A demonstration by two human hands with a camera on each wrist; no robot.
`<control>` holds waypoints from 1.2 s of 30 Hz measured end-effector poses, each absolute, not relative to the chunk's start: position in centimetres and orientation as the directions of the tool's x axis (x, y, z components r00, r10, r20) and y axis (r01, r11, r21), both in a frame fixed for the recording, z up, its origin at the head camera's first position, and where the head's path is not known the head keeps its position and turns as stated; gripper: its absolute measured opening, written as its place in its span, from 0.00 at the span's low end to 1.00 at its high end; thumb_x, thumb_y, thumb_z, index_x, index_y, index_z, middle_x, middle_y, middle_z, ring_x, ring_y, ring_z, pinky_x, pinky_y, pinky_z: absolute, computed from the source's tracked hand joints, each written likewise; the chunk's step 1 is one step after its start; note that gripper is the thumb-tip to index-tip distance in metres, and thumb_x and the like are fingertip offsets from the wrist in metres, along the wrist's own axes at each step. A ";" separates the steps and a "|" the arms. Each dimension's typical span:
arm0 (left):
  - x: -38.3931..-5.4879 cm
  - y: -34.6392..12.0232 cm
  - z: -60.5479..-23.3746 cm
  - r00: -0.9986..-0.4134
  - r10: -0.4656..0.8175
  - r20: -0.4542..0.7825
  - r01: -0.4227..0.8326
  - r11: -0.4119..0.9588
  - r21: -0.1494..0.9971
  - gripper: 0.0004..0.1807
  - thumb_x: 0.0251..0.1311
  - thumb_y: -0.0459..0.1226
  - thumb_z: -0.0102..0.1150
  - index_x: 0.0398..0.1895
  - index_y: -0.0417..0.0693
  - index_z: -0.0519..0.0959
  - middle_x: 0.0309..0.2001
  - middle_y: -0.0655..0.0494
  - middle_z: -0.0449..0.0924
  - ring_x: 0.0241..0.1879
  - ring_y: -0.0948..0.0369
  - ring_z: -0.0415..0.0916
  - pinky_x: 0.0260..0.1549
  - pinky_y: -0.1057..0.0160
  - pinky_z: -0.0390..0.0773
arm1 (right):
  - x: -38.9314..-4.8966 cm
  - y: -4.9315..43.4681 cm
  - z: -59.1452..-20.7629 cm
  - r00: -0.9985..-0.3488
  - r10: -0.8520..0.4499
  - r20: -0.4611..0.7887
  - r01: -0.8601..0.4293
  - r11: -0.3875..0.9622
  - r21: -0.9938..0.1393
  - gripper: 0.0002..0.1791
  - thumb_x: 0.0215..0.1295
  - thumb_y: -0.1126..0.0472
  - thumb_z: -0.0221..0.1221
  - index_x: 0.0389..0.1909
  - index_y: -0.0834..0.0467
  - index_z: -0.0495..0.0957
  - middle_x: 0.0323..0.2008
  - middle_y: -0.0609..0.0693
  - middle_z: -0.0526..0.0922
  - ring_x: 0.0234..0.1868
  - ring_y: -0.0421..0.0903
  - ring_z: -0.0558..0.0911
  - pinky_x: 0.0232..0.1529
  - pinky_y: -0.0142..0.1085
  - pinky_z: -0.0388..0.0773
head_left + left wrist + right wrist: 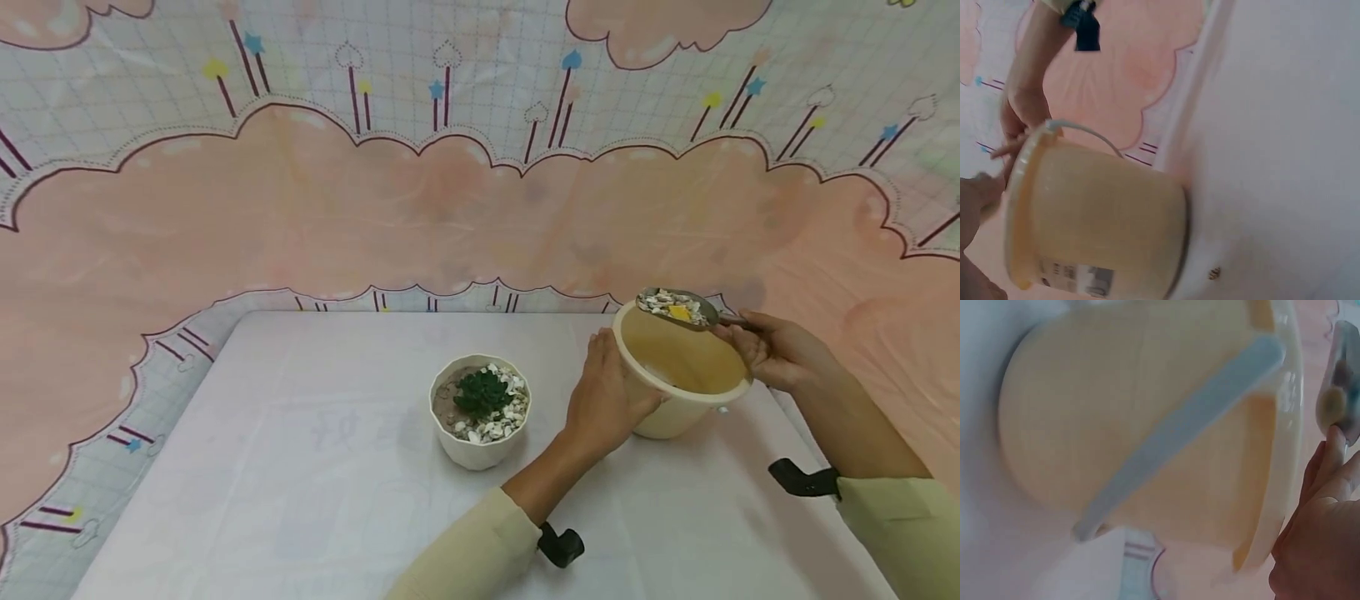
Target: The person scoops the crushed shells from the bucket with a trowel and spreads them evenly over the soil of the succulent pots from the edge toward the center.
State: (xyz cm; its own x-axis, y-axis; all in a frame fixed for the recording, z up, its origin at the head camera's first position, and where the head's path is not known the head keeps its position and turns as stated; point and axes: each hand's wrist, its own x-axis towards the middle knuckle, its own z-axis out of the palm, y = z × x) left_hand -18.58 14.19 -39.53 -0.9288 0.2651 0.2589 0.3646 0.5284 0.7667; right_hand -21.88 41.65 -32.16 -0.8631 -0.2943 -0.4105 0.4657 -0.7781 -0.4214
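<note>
At the right of the table stands a cream plastic bucket (667, 412), its mouth facing up and towards me. My left hand (609, 400) holds the bucket at its left side near the rim, fingers up along the edge and thumb across the front. Over the bucket's far rim, my right hand (780, 350) grips the handle of a small dark scoop (701, 300). White stone chips (663, 302) and a yellow piece (679, 312) fill the scoop. Blurred in the right wrist view, the scoop (1340, 387) shows beyond the rim.
A white faceted pot (474, 456) with a green succulent (482, 393) stands left of the bucket; white chips (487, 429) cover part of its soil. The bucket's pale carrying handle (1179, 437) hangs down its side. A patterned cloth (420, 217) hangs behind the white table (300, 467).
</note>
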 end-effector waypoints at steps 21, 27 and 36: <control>-15.0 -1.0 -37.1 -0.847 0.074 0.526 0.512 0.383 0.769 0.49 0.69 0.37 0.65 0.84 0.35 0.47 0.84 0.43 0.46 0.82 0.49 0.42 0.75 0.41 0.54 | -24.7 29.7 -31.1 -0.807 -0.405 -0.430 0.591 -0.566 -0.575 0.24 0.87 0.62 0.41 0.42 0.73 0.82 0.37 0.76 0.85 0.39 0.63 0.90 0.44 0.38 0.86; -14.7 -3.5 -39.0 -0.887 0.066 0.458 0.443 0.408 0.798 0.50 0.70 0.40 0.65 0.84 0.36 0.46 0.84 0.44 0.43 0.83 0.47 0.40 0.75 0.39 0.52 | -25.0 28.8 -31.6 -0.794 -0.384 -0.472 0.608 -0.506 -0.611 0.24 0.87 0.62 0.39 0.40 0.72 0.80 0.37 0.75 0.86 0.39 0.64 0.90 0.44 0.39 0.86; -14.6 -5.8 -41.2 -0.908 0.037 0.418 0.392 0.427 0.815 0.48 0.71 0.38 0.63 0.84 0.34 0.46 0.84 0.40 0.44 0.83 0.45 0.40 0.75 0.36 0.52 | -25.4 27.1 -31.8 -0.773 -0.375 -0.511 0.630 -0.359 -0.689 0.30 0.88 0.58 0.38 0.37 0.75 0.82 0.36 0.72 0.87 0.38 0.58 0.91 0.45 0.35 0.85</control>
